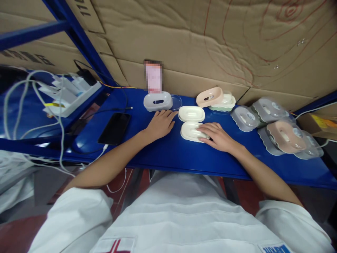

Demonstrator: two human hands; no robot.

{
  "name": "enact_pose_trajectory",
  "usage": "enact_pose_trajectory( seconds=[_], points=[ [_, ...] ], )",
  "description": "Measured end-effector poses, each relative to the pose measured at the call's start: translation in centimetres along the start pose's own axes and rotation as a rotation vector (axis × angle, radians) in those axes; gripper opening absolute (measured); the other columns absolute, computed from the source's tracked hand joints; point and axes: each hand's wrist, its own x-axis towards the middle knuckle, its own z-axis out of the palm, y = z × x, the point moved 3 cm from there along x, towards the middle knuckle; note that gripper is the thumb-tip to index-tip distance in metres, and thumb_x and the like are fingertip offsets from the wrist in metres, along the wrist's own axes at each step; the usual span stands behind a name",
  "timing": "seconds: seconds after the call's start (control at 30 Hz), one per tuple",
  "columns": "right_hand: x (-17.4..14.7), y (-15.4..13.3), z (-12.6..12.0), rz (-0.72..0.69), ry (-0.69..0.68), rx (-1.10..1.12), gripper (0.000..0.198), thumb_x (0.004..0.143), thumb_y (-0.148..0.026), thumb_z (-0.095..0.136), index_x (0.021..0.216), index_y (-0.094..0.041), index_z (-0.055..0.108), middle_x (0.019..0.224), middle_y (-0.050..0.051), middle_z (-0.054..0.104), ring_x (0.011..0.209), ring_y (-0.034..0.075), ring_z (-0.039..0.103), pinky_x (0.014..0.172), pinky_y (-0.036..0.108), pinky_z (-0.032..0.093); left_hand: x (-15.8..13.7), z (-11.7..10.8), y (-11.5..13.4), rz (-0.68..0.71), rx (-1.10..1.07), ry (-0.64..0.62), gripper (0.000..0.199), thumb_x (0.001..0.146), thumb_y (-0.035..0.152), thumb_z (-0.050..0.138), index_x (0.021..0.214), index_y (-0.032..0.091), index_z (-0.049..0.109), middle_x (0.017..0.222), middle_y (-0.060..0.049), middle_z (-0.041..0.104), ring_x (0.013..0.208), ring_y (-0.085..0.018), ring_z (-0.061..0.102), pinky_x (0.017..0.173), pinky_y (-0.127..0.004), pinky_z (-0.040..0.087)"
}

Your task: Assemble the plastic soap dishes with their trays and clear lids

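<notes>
Two cream oval plastic pieces lie on the blue table (163, 154), one behind the other. On the nearer cream piece (190, 131) rests my right hand (214, 136), its fingers stretched over the right end. My left hand (161, 123) lies palm down with fingers spread, its fingertips near the left edge of the farther cream piece (191, 114). Just behind the left hand stands a grey oval piece with a slot (158, 101), and a clear cover (176, 102) sits beside it. Neither hand is lifting anything.
A peach slotted piece (210, 97) leans on pale green and cream parts at the back. Several assembled soap-box-like cases (286, 136) are grouped at the right. At the left lie a black phone (114, 128) and a white power strip (76, 98) with cables. Another phone (153, 76) leans against the cardboard.
</notes>
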Motion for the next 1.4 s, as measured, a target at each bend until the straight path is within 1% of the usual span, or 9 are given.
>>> enact_pose_trajectory(
  seconds=[0.13, 0.27, 0.4, 0.57, 0.77, 0.93, 1.03, 1.27, 1.4],
  points=[
    [0.0, -0.1, -0.1, 0.0, 0.002, 0.009, 0.049, 0.111, -0.053, 0.051, 0.147, -0.023, 0.065, 0.146, 0.014, 0.07, 0.137, 0.032, 0.062, 0.112, 0.05, 0.044, 0.1, 0.3, -0.1, -0.009, -0.022, 0.03, 0.05, 0.108, 0.028, 0.045, 0.156, 0.018, 0.053, 0.149, -0.019, 0.063, 0.131, -0.039, 0.06, 0.107, -0.054, 0.046],
    [0.0, -0.1, -0.2, 0.001, -0.004, 0.018, 0.05, 0.111, -0.053, 0.051, 0.148, -0.023, 0.065, 0.146, 0.014, 0.07, 0.137, 0.032, 0.062, 0.113, 0.05, 0.043, 0.2, -0.7, -2.0, -0.155, 0.004, 0.16, 0.054, 0.106, 0.032, 0.049, 0.159, 0.02, 0.049, 0.163, -0.02, 0.05, 0.144, -0.043, 0.05, 0.114, -0.06, 0.038],
    [0.0, -0.1, -0.2, -0.001, -0.003, 0.014, 0.05, 0.111, -0.053, 0.05, 0.147, -0.022, 0.065, 0.145, 0.015, 0.071, 0.136, 0.032, 0.063, 0.112, 0.049, 0.044, 0.3, -1.9, -4.2, -0.302, 0.065, 0.207, 0.051, 0.102, 0.027, 0.052, 0.152, 0.017, 0.057, 0.148, -0.022, 0.062, 0.139, -0.045, 0.054, 0.115, -0.067, 0.035],
    [0.0, 0.0, -0.2, 0.002, -0.007, 0.019, 0.05, 0.111, -0.053, 0.051, 0.149, -0.023, 0.064, 0.146, 0.014, 0.07, 0.137, 0.033, 0.062, 0.112, 0.051, 0.045, 0.4, -1.9, -5.1, -0.246, 0.067, 0.223, 0.043, 0.098, 0.021, 0.051, 0.137, 0.02, 0.069, 0.125, -0.02, 0.074, 0.125, -0.044, 0.062, 0.112, -0.072, 0.035],
    [-0.3, 0.2, 0.1, -0.028, -0.031, 0.047, 0.067, 0.103, -0.061, 0.063, 0.16, -0.027, 0.053, 0.154, 0.017, 0.063, 0.143, 0.037, 0.058, 0.117, 0.059, 0.045, 0.5, -2.9, -4.2, -0.187, -0.012, 0.29, 0.038, 0.102, 0.024, 0.049, 0.135, 0.021, 0.07, 0.129, -0.018, 0.072, 0.121, -0.04, 0.065, 0.108, -0.063, 0.041],
    [-0.5, -0.4, 0.9, -0.007, 0.04, 0.131, 0.098, 0.099, -0.063, 0.069, 0.176, -0.034, 0.015, 0.179, 0.016, 0.026, 0.161, 0.038, 0.039, 0.126, 0.059, 0.044, -0.3, -4.2, 0.2, 0.064, -0.119, 0.303, 0.037, 0.111, 0.03, 0.043, 0.137, 0.022, 0.068, 0.13, -0.014, 0.072, 0.122, -0.033, 0.065, 0.106, -0.051, 0.044],
    [-0.5, -1.0, 1.0, -0.033, 0.158, 0.09, 0.105, 0.098, -0.064, 0.07, 0.176, -0.036, 0.006, 0.18, 0.017, 0.019, 0.163, 0.04, 0.033, 0.126, 0.061, 0.043, -1.3, -3.5, 3.1, 0.263, -0.136, 0.267, 0.038, 0.113, 0.03, 0.04, 0.138, 0.022, 0.067, 0.128, -0.013, 0.073, 0.117, -0.029, 0.067, 0.103, -0.046, 0.046],
    [-0.5, -1.1, 0.6, -0.022, 0.168, -0.101, 0.07, 0.101, -0.061, 0.067, 0.162, -0.03, 0.049, 0.149, 0.017, 0.062, 0.139, 0.04, 0.055, 0.118, 0.062, 0.038, -2.3, -1.7, 4.6, 0.485, -0.081, 0.11, 0.038, 0.111, 0.023, 0.047, 0.146, 0.021, 0.062, 0.126, -0.012, 0.072, 0.113, -0.027, 0.068, 0.1, -0.042, 0.048],
    [-0.1, -1.6, 0.7, -0.118, 0.071, -0.071, 0.059, 0.104, -0.06, 0.061, 0.153, -0.026, 0.059, 0.141, 0.015, 0.069, 0.134, 0.036, 0.059, 0.114, 0.055, 0.042, -2.2, -1.6, 4.5, 0.538, -0.091, 0.074, 0.037, 0.111, 0.024, 0.049, 0.145, 0.022, 0.063, 0.125, -0.012, 0.072, 0.114, -0.027, 0.066, 0.105, -0.042, 0.047]
  ],
)
